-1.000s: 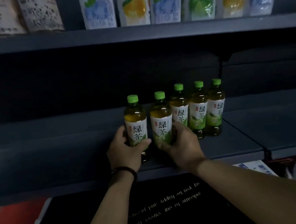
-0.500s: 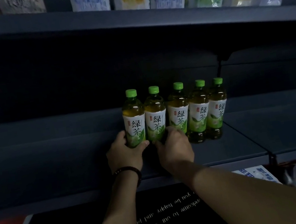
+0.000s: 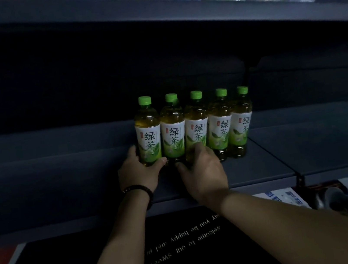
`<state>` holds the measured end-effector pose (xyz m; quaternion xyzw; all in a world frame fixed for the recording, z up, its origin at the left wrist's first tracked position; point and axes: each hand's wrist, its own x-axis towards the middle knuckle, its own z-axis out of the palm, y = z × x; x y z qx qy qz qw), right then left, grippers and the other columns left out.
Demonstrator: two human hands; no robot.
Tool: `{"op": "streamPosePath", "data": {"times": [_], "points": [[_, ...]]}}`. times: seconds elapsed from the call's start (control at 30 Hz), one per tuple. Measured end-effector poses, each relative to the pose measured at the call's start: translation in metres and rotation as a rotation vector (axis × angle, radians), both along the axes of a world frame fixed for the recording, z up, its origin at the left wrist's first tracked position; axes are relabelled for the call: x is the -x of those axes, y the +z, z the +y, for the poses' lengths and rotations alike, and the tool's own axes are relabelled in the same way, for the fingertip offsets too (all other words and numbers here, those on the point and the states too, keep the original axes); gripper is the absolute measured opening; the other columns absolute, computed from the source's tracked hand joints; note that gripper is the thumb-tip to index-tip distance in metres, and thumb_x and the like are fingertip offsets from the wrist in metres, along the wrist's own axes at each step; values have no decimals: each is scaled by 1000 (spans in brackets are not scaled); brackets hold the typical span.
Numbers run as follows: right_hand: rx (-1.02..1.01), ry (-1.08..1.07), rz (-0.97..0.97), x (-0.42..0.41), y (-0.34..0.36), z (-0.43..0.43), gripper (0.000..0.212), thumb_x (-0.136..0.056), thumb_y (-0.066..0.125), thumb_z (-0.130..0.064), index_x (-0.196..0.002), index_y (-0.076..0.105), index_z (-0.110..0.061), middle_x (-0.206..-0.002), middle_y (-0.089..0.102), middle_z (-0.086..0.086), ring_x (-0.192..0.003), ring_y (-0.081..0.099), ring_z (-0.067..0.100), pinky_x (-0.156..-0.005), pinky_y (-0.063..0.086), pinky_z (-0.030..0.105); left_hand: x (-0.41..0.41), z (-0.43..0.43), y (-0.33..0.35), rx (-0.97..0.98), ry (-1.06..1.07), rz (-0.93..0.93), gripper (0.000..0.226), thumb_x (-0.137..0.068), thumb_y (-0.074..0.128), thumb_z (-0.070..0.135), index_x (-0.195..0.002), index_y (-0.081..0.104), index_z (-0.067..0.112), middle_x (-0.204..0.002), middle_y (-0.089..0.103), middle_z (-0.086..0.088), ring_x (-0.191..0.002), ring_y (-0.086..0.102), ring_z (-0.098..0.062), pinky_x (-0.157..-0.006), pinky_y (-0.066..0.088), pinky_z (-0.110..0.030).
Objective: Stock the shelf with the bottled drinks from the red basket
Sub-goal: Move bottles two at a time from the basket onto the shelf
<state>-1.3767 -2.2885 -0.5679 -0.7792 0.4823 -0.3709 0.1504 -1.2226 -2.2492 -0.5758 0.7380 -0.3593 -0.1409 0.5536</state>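
Bottles of green tea, five in all, stand upright in a touching row on the dark shelf (image 3: 264,163), labels forward. Left hand (image 3: 139,173) is wrapped around the base of the leftmost bottle (image 3: 148,133); right hand (image 3: 202,170) curls around the lower part of the second bottle (image 3: 174,131), fingers reaching the third bottle (image 3: 197,128).

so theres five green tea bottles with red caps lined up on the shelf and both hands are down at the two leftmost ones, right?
Not quite: the caps are green, not red, as the head view shows. The rest holds: five green tea bottles stand in a row on the shelf, with the left hand and right hand at the base of the leftmost ones.
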Motion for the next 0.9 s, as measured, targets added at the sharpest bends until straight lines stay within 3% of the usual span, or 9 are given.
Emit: {"op": "streamPosePath", "data": {"times": [0.07, 0.2, 0.4, 0.53, 0.63, 0.77, 0.9], "points": [[17, 90, 71, 23, 2, 12, 33, -92, 71, -39, -115, 54, -22, -116, 62, 3, -105, 61, 25, -77, 48, 33, 7, 13, 4, -37, 21, 21, 83, -85, 84, 39, -156, 45, 17, -142, 68, -3, -131, 63, -27, -108, 50, -40], [-65, 273, 267, 78, 3, 44, 27, -89, 65, -45, -110, 57, -30, -99, 70, 0, -93, 68, 26, -76, 57, 37, 37, 56, 21, -126, 8, -105, 53, -95, 74, 34, -140, 52, 21, -126, 67, 2, -119, 62, -21, -99, 51, -34], [-258, 425, 399, 155, -12, 102, 26, -92, 67, -45, -113, 60, -32, -97, 66, -9, -87, 66, 11, -76, 60, 36, 100, 139, 47, -413, -358, -380, 20, -96, 72, 40, -113, 71, 30, -108, 72, 13, -103, 69, -10, -93, 55, -26], [-390, 494, 446, 196, -15, 147, 24, -91, 74, -42, -109, 67, -28, -97, 70, -9, -89, 67, 11, -75, 54, 24, 150, 218, 47, -700, -576, -559, 25, -93, 71, 50, -114, 72, 37, -110, 74, 16, -94, 68, -2, -93, 58, -29], [-493, 513, 457, 225, -41, 182, 24, -88, 76, -45, -105, 71, -29, -97, 72, -8, -90, 69, 11, -80, 57, 29, 186, 269, 29, -867, -722, -524, 30, -92, 68, 58, -118, 70, 41, -108, 74, 17, -91, 68, 0, -94, 58, -27], [-685, 388, 493, 265, -114, 228, 25, -88, 77, -42, -107, 73, -28, -104, 74, -4, -98, 70, 15, -78, 51, 24, 225, 310, -29, -1018, -858, -586, 41, -95, 65, 58, -129, 69, 35, -116, 72, 12, -114, 69, -13, -102, 54, -33], [-852, 384, 792, 282, -165, 263, 38, -86, 75, -48, -115, 69, -24, -115, 71, 4, -106, 69, 24, -89, 55, 31, 239, 320, -71, -1326, -1066, -655, 42, -100, 62, 47, -133, 69, 22, -132, 71, -5, -123, 66, -28, -99, 51, -35]]}}
